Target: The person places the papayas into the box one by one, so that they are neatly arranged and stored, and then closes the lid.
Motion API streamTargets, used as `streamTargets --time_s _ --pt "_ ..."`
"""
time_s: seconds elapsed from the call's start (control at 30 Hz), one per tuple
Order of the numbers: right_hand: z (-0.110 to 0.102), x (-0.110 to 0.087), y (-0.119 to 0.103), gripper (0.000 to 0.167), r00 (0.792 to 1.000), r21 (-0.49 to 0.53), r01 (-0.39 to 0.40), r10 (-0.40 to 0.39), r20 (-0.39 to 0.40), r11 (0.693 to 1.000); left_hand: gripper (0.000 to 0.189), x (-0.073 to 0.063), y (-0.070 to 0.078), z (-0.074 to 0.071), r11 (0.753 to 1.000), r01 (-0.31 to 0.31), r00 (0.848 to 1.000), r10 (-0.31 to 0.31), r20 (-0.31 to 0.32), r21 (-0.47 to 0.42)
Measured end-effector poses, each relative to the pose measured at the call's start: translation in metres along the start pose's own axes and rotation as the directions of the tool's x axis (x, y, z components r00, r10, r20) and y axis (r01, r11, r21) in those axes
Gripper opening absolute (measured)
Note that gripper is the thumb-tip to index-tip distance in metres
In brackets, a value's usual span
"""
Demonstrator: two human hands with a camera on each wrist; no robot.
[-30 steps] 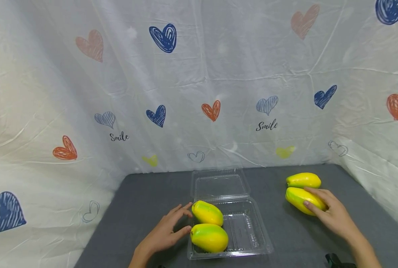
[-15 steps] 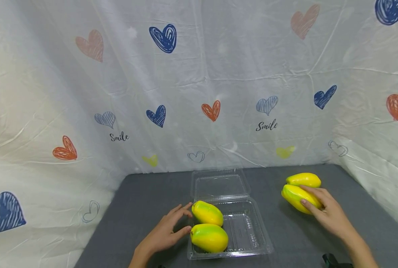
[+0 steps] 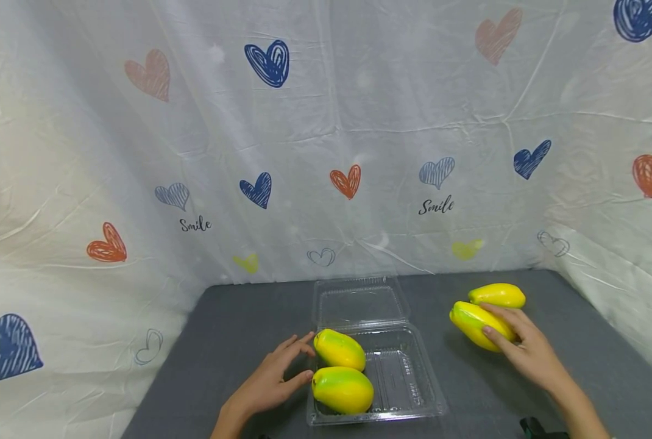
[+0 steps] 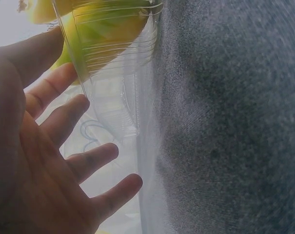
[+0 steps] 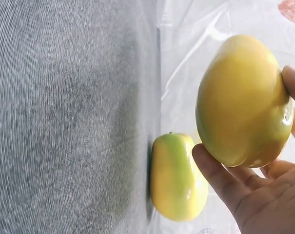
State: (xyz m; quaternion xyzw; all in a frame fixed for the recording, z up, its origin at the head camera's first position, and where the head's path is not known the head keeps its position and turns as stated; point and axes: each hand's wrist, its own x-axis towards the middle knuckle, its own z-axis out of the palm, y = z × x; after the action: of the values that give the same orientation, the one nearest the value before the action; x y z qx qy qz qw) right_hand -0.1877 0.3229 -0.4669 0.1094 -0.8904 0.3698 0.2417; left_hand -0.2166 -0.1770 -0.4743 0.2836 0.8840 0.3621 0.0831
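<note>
At the right of the head view, the right hand [image 3: 518, 344] holds a yellow-green papaya [image 3: 478, 326], its grip closed around the fruit with the thumb on the near side and fingers over the far side. In the right wrist view this papaya is clear of the desk [image 3: 249, 323], at the right of the frame. A second papaya [image 3: 498, 296] lies on the desk just behind it, toward the upper right of the desk in the head view.

At lower centre, a clear plastic clamshell box [image 3: 434, 390] stands with its lid [image 3: 361, 303] laid back behind it. Two more papayas fill its left part: the rear papaya [image 3: 341, 349] and the front papaya [image 3: 343, 391], side by side, narrow ends to the left. The box's right part shows a bare ribbed floor.

The left hand [image 3: 273, 375] is at the box's left edge, its grip wide, thumb and fingers spread; whether the fingertips touch the wall is hard to tell. Dark grey cloth covers the desk, a white curtain [image 3: 298, 128] printed with hearts and "Smile" hangs behind, and a black object [image 3: 540, 428] is cut off at lower right.
</note>
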Motion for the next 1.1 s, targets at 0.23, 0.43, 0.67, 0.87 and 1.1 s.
streamTargets --time_s 0.23,0.43,0.67,0.87,1.1 --pt "0.001 0.001 -0.006 0.044 1.0 0.008 -0.021 0.021 0.015 1.0 0.028 0.0 -0.001 0.0 1.0 0.007 1.0 -0.007 -0.001 0.004" --pt "0.004 0.002 -0.012 0.047 0.998 0.009 -0.047 0.047 0.035 0.999 0.028 0.0 -0.001 0.0 1.0 0.005 1.0 -0.005 0.0 0.007" --pt "0.01 0.002 -0.018 0.047 0.999 0.02 -0.032 0.031 0.044 0.999 0.026 0.001 -0.001 0.0 1.0 0.003 1.0 -0.003 0.001 0.012" --pt "0.017 0.003 -0.023 0.047 0.999 0.05 -0.004 0.001 0.054 0.999 0.025 0.001 -0.001 0.0 1.0 0.008 1.0 -0.008 0.002 0.012" --pt "0.025 0.006 -0.026 0.047 0.998 0.077 0.051 -0.054 0.04 0.996 0.027 0.0 0.002 0.0 1.0 0.01 1.0 -0.01 0.006 0.007"
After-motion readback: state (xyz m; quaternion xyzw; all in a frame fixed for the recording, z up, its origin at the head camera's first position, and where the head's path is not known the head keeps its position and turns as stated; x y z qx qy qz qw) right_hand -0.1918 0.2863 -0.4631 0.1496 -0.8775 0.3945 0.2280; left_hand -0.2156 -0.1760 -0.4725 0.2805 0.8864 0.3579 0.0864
